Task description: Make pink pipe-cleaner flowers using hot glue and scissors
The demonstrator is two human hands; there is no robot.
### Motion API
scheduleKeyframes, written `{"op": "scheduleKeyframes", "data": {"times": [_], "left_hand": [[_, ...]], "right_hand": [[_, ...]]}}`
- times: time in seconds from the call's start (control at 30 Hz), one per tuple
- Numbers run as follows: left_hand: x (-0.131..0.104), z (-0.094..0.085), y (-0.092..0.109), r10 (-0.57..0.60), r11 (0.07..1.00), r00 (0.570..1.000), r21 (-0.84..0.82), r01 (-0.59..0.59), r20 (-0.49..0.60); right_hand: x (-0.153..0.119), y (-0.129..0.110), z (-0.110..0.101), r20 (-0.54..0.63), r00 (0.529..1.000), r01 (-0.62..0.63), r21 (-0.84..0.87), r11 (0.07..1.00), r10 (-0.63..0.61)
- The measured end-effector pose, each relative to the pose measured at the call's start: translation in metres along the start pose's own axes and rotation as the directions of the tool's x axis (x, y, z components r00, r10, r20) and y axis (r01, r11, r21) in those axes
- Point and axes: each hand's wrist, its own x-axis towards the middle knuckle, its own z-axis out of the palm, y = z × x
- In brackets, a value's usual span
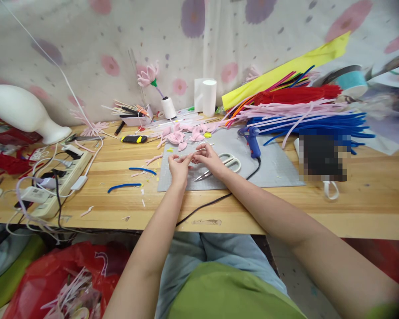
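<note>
My left hand [179, 169] and my right hand [208, 158] meet above the left part of a grey cutting mat [279, 166]. Fingertips of both are pinched close together; whatever lies between them is too small and hidden to name. Scissors [232, 163] with pale handles lie partly behind my right wrist, blades pointing left. Just beyond the hands are several pink fuzzy petals [176, 137] and a small yellow-green piece [207, 135]. A blue glue gun [252, 141] rests on the mat to the right, its black cord running forward under my right forearm.
Bundles of blue [306, 126], pink and red pipe cleaners [299, 94] pile up at the back right. A pink flower [149, 75] stands in a white spool [168, 107]. At left are a power strip [66, 181], a utility knife [133, 139] and a white foam head [23, 110]. A red bag [69, 266] sits below.
</note>
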Motion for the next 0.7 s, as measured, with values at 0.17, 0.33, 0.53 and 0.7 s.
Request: {"op": "scheduleKeyframes", "data": {"times": [0.17,0.33,0.53,0.7], "left_hand": [[0.0014,-0.0012,-0.0005,0.005,0.999,1.000,-0.033,-0.005,0.021],[0.0028,-0.0026,-0.0010,0.012,1.000,0.999,-0.008,-0.012,0.042],[0.0019,-0.0033,-0.0013,-0.018,1.000,0.997,-0.007,0.019,0.077],[0.0007,-0.0028,0.0006,-0.033,0.999,0.996,0.008,0.033,0.077]], "right_hand": [[0.0016,0.0041,-0.0012,-0.012,1.000,0.011,-0.051,0.999,-0.011],[0.0035,0.0065,-0.0012,-0.031,0.999,0.017,-0.034,0.999,-0.018],[0.0057,0.0089,-0.0040,-0.062,0.997,0.042,-0.027,0.999,-0.043],[0.0071,0.0100,-0.0057,-0.105,0.993,0.043,-0.038,0.998,-0.047]]}}
